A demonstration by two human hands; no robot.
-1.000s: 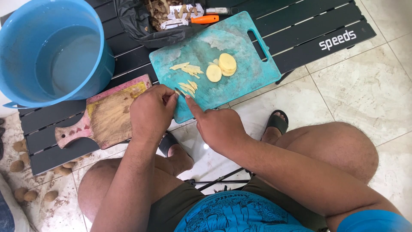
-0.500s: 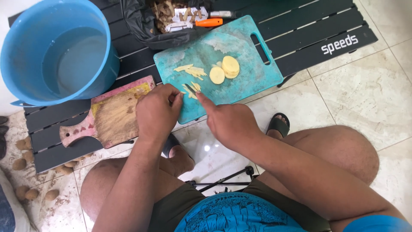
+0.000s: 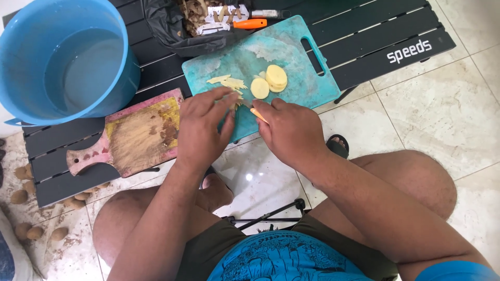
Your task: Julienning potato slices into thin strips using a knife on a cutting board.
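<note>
- Potato slices being cut into strips (image 3: 235,99) are sitting at the near edge of the teal cutting board (image 3: 307,88), under both hands, mostly hidden by the fingertips.
- Left hand (image 3: 200,127) is pressing down on that small stack, fingers curled and bunched close together, tips resting on the potato; how much it is actually pinching I cannot tell.
- Right hand (image 3: 291,130) is closing around an orange-handled knife (image 3: 258,114); fingers wrapped tight, only a sliver of handle showing, blade hidden between the hands.
- Judgement: for clean strips, the left fingertips should be tucking back behind the knuckles, and the blade should be riding straight down beside them, since the 2 hands are working almost touching.
- Judgement: the stack is lying close to the board's edge; shifting it toward 12 o'clock would be giving safer support.
- At 12 o'clock from the hands, finished strips (image 3: 227,82) are lying loose; at 1 o'clock, 3 or so round slices (image 3: 271,80) are waiting, overlapping.
- At 9 o'clock, a worn wooden board (image 3: 135,138) is lying on the dark slatted table (image 3: 385,31).
- At 10 o'clock, a blue bucket (image 3: 125,78) is holding water.
- At 12 o'clock, far side, a black bag of peelings (image 3: 172,26) and an orange peeler (image 3: 250,23) are resting.
</note>
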